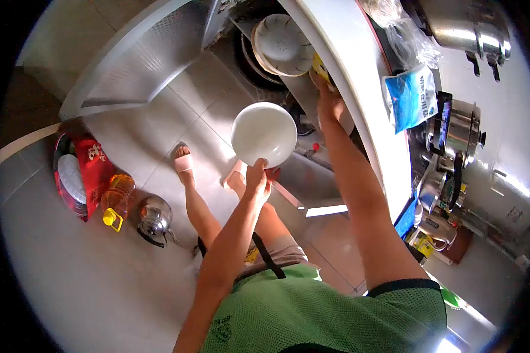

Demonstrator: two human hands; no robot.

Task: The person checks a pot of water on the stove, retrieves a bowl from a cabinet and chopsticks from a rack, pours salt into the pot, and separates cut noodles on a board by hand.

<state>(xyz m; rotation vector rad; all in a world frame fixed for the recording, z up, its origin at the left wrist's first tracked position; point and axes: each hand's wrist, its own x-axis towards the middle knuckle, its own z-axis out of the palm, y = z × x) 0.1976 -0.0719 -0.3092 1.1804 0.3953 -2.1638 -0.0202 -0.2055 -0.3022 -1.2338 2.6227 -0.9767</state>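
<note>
My left hand grips the rim of a white bowl, thumb on the near edge. The bowl's inside faces up toward me and holds nothing. My right hand reaches into an open low cupboard, its fingers closed at a yellow item; they partly hide it, and its kind is unclear. Right beside that hand, a stack of pale patterned bowls sits in the cupboard. A dark round pan shows under and beside the stack.
An open cupboard door stands at upper left. On the floor at left are a red bag, an oil bottle and a metal kettle. The white counter edge overhangs my right arm; a blue-white packet lies there.
</note>
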